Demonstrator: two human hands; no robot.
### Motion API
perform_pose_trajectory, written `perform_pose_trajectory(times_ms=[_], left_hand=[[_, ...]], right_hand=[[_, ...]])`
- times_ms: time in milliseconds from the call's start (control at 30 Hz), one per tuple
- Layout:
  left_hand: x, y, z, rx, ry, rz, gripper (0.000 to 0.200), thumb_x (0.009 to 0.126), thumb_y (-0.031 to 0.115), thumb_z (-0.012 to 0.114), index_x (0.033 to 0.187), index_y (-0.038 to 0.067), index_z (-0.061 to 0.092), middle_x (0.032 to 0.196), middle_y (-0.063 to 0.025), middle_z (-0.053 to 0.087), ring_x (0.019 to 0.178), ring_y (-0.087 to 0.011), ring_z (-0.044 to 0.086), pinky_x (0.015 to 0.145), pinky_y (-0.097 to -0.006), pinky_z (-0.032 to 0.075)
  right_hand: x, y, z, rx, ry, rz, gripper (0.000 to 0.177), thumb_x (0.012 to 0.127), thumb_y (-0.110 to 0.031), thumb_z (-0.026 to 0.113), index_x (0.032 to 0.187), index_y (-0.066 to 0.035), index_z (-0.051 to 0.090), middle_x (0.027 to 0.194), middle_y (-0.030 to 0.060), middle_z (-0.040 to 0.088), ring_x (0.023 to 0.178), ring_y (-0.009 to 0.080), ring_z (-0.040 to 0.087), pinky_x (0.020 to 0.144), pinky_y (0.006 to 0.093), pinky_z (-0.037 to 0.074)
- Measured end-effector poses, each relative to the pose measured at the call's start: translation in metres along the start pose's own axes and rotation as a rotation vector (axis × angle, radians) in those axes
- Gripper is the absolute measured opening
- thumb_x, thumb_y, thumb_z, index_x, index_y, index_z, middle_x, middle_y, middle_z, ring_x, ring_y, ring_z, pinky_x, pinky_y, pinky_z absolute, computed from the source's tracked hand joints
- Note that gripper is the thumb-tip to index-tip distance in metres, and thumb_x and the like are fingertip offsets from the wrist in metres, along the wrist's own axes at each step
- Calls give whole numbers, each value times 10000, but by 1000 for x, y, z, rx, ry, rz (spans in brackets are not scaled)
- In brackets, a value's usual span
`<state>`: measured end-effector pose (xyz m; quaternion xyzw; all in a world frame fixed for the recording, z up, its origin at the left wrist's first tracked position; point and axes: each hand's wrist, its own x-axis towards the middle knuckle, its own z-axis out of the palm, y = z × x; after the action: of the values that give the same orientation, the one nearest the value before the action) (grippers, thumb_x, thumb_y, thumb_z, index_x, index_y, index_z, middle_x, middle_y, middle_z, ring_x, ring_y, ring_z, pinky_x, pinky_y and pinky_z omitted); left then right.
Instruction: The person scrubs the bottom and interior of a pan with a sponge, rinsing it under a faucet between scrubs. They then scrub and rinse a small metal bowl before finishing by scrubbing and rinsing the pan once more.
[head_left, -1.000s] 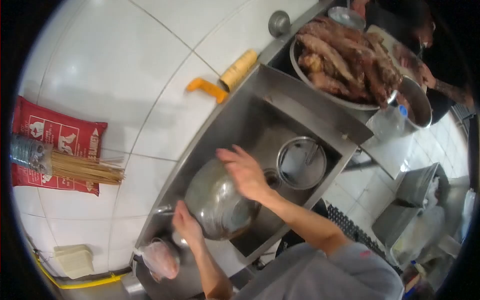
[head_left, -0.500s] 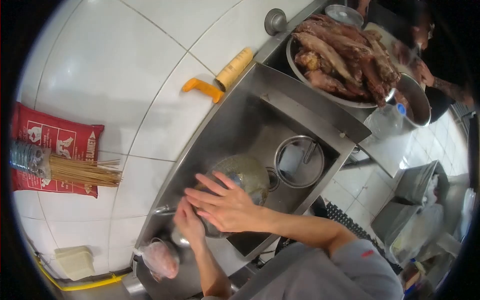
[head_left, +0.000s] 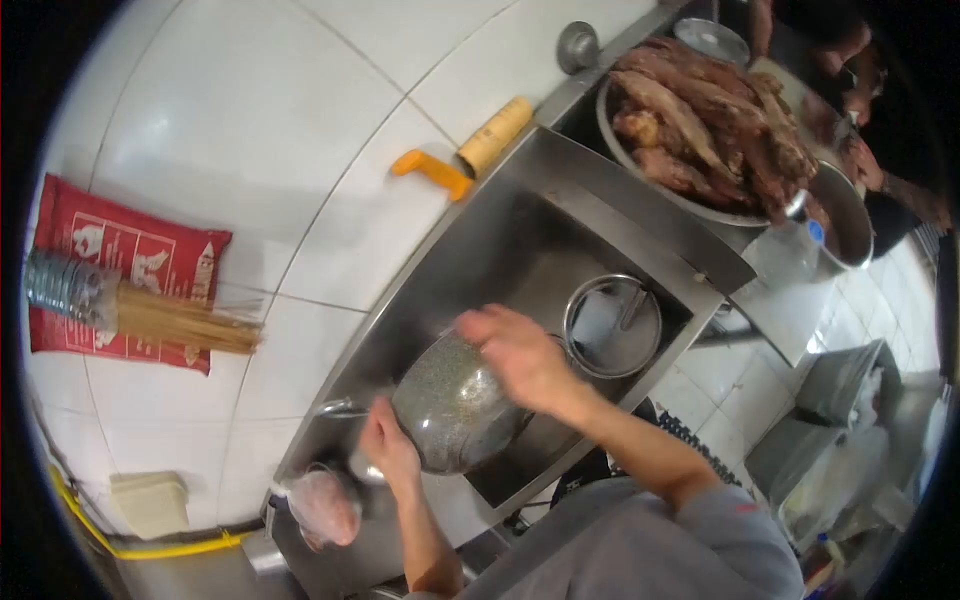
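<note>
A large round metal bowl point(head_left: 455, 405) with a greenish, speckled surface inside sits tilted in the near part of the steel sink point(head_left: 560, 215). My left hand point(head_left: 392, 450) is at the bowl's left edge, beside the tap point(head_left: 340, 408), its fingers curled in close against the edge. Over the bowl's far right side is my right hand point(head_left: 515, 355), smeared by motion, fingers pointing left. Farther into the sink, to the right, a round metal pot point(head_left: 654, 358) holds something whitish.
A big bowl point(head_left: 610, 135) heaped with raw meat point(head_left: 700, 110) stands on the counter beyond the sink. Another person's hands point(head_left: 862, 165) are near it. On the ledge are an orange handle point(head_left: 430, 172) and a tan roll point(head_left: 495, 135). A bagged pinkish item point(head_left: 325, 508) lies at lower left.
My spread right hand has left my left hand and swung right over the bowl. My left hand is now at the bowl's edge. The bowl has shifted toward me and tilted.
</note>
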<state>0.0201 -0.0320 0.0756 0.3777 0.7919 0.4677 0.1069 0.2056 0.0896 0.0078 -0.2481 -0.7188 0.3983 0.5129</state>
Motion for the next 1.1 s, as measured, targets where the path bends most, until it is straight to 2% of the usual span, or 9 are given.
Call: perform_pose_trajectory(times_ms=[100, 167, 300, 400, 567, 667, 833, 967, 1100], left_hand=[[7, 1, 11, 3, 46, 32, 358, 1044, 231, 484, 792, -19, 528, 740, 35, 487, 721, -84, 402, 619, -275, 349], [6, 2, 6, 6, -35, -16, 363, 1042, 235, 488, 787, -19, 532, 735, 31, 487, 717, -89, 401, 622, -278, 354], [7, -6, 1, -9, -38, 6, 339, 1037, 220, 494, 823, -33, 565, 739, 0, 524, 732, -95, 440, 658, -279, 387], [-2, -14, -12, 94, 29, 30, 307, 1037, 213, 488, 909, -44, 599, 782, -41, 579, 786, -106, 487, 711, -279, 413], [0, -19, -30, 175, -98, 245, 289, 1031, 229, 500, 1014, -34, 620, 793, -95, 583, 781, -134, 502, 732, -295, 429], [10, -12, -24, 323, -83, -8, 281, 1020, 228, 526, 1048, -25, 646, 859, -99, 644, 800, -148, 561, 737, -309, 465], [14, -36, -29, 23, -22, -43, 298, 1006, 247, 565, 1001, -37, 654, 798, -48, 607, 779, -113, 513, 724, -268, 432], [9, -39, -30, 124, 41, -94, 307, 1013, 242, 556, 957, -39, 666, 796, -30, 596, 781, -93, 494, 716, -254, 419], [14, -47, -32, 33, 29, -128, 337, 1020, 263, 547, 918, -41, 653, 772, -2, 560, 750, -87, 448, 683, -262, 403]], right_hand=[[9, 2, 12, 107, 141, 215, 312, 939, -275, 575, 1149, -83, 705, 1316, 80, 593, 1282, 357, 498, 1056, 531, 391], [24, -55, 20, -396, -158, -210, 321, 974, -238, 526, 1203, -71, 678, 1333, 89, 585, 1266, 348, 519, 1065, 507, 393], [10, -30, 24, -239, -47, -249, 322, 976, -228, 520, 1216, -72, 668, 1331, 93, 588, 1250, 348, 533, 1068, 500, 392], [-19, 41, 11, 340, 82, 457, 446, 1068, -288, 340, 1331, -7, 565, 1390, 154, 553, 1294, 341, 506, 1117, 392, 361], [-26, 56, 44, 426, 81, 554, 483, 1083, -309, 286, 1362, -9, 544, 1414, 177, 535, 1299, 323, 508, 1110, 338, 342], [-15, 30, 77, -105, 76, 31, 363, 986, -235, 507, 1267, -38, 626, 1356, 151, 572, 1298, 359, 491, 1085, 494, 353], [-14, -47, 93, -181, -72, -211, 389, 855, -205, 633, 1213, -54, 638, 1369, 66, 544, 1345, 368, 395, 1050, 584, 355], [-40, 50, 73, 477, 170, 559, 363, 1016, -198, 422, 1275, -8, 592, 1361, 181, 566, 1323, 372, 464, 1151, 524, 302], [-7, -32, 100, -263, -89, -134, 441, 1019, -272, 431, 1358, -15, 550, 1448, 152, 502, 1384, 382, 391, 1150, 483, 296]])
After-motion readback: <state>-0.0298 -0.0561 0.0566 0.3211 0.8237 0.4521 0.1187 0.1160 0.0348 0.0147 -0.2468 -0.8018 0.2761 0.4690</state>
